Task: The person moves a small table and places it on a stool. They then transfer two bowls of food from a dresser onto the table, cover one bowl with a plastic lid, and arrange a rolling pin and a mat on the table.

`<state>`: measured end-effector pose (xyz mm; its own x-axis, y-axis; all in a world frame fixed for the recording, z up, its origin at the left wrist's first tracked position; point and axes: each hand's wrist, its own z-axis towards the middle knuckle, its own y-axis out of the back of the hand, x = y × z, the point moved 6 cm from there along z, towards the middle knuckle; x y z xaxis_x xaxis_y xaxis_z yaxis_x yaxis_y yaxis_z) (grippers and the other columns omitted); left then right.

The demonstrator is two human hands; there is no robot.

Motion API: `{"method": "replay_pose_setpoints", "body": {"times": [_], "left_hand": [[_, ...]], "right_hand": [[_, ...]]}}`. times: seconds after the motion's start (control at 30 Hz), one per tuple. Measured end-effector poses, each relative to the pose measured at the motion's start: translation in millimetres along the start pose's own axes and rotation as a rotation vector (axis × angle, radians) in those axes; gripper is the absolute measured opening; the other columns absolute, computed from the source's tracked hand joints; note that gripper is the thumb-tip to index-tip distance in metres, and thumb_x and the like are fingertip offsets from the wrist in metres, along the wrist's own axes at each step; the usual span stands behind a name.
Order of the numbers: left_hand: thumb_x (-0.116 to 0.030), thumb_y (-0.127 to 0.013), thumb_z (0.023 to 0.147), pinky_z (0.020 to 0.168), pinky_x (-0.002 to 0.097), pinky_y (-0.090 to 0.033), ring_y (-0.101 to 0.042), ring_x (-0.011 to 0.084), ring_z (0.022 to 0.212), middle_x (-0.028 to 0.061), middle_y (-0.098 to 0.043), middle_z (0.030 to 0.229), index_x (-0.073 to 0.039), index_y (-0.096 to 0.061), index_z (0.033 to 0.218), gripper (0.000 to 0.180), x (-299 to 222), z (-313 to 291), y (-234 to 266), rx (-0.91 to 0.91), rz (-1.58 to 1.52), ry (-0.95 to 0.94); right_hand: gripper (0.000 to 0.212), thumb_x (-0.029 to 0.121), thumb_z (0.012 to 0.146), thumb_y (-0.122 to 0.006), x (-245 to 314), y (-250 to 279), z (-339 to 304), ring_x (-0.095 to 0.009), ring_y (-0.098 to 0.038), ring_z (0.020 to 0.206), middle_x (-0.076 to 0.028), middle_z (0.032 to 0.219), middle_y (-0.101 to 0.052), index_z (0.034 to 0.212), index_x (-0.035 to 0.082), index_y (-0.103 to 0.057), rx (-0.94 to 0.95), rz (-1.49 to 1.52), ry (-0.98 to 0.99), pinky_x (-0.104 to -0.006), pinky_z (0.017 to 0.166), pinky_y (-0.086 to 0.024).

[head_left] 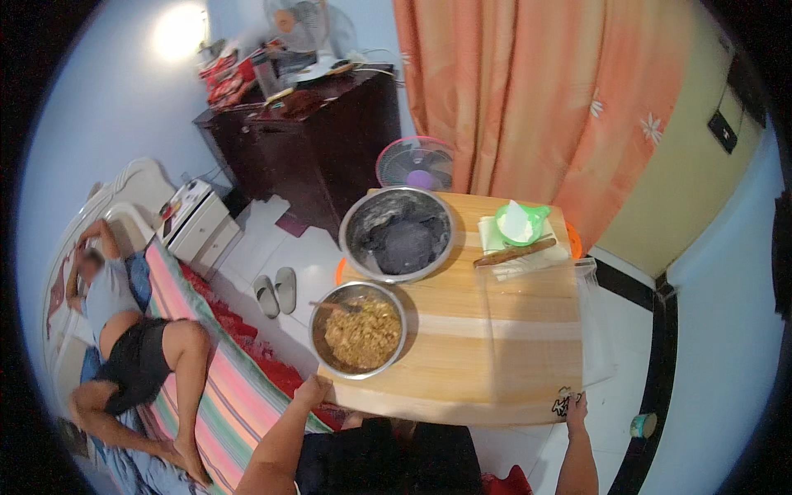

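My left hand (313, 390) grips the near left corner of a light wooden board (462, 371), and my right hand (577, 406) holds its near right corner. Close to my left hand is a steel bowl (399, 351) of brownish, chunky filling (363, 338), with a wooden-handled utensil (330, 307) resting in it. Behind it, a larger steel bowl (351, 219) contains a dark grey dough-like mass (408, 247). Toward the far right, a small green bowl (538, 216) of white powder has a white scraper-like piece (515, 216) in it, and a brown stick (515, 253) lies in front.
Clear plastic sheeting (594, 322) hangs over the board's right edge. A person lies on a striped bed (223, 379) at left. Slippers (285, 289) rest on the floor. A dark cabinet (346, 132), a fan (404, 165) and an orange curtain (528, 99) stand beyond; a small tin (643, 425) sits at right.
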<state>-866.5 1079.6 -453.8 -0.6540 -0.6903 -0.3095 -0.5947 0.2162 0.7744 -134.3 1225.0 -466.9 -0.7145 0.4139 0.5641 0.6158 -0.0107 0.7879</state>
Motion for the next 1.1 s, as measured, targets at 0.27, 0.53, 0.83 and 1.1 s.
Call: {"method": "replay_pose_setpoints", "body": {"times": [0.27, 0.53, 0.83, 1.1], "left_hand": [[-0.030, -0.054, 0.080, 0.082, 0.0388, -0.042, -0.050, 0.0345, 0.098, 0.0184, -0.044, 0.112, -0.002, -0.046, 0.113, 0.044, -20, -84, 16, -0.583, -0.249, -0.185], [-0.013, -0.054, 0.080, 0.068, 0.0265, -0.043, -0.053, 0.0152, 0.080, 0.0084, -0.057, 0.091, -0.001, -0.054, 0.105, 0.028, -39, -175, 31, -0.430, -0.807, -0.465], [-0.007, -0.046, 0.086, 0.068, 0.0224, -0.044, -0.053, 0.0100, 0.073, 0.0014, -0.056, 0.083, -0.003, -0.055, 0.095, 0.013, -110, -255, -13, -0.040, -1.062, -0.534], [-0.011, -0.044, 0.089, 0.067, 0.0215, -0.045, -0.053, 0.0097, 0.074, 0.0017, -0.055, 0.085, -0.002, -0.053, 0.096, 0.014, -143, -276, -37, 0.181, -0.955, -0.529]], "right_hand": [[0.067, 0.046, 0.087, -0.035, 30, 17, -33, -0.026, -0.025, 0.125, -0.014, 0.139, -0.021, 0.136, 0.006, -0.013, 0.091, 0.752, -0.109, -0.0385, 0.101, -0.020], [0.056, 0.033, 0.088, -0.042, 28, 25, -110, -0.022, -0.030, 0.122, -0.011, 0.132, -0.033, 0.132, 0.003, -0.024, 0.087, 1.102, 0.185, -0.0361, 0.101, -0.020], [0.034, 0.021, 0.086, -0.048, 68, 46, -190, -0.017, -0.045, 0.105, -0.009, 0.113, -0.050, 0.115, 0.004, -0.047, 0.062, 0.923, 0.197, -0.0295, 0.089, -0.034], [0.022, 0.011, 0.084, -0.050, 123, -3, -230, -0.013, -0.052, 0.087, -0.007, 0.097, -0.059, 0.104, 0.003, -0.054, 0.480, 0.827, 0.384, -0.0241, 0.077, -0.038]]}}
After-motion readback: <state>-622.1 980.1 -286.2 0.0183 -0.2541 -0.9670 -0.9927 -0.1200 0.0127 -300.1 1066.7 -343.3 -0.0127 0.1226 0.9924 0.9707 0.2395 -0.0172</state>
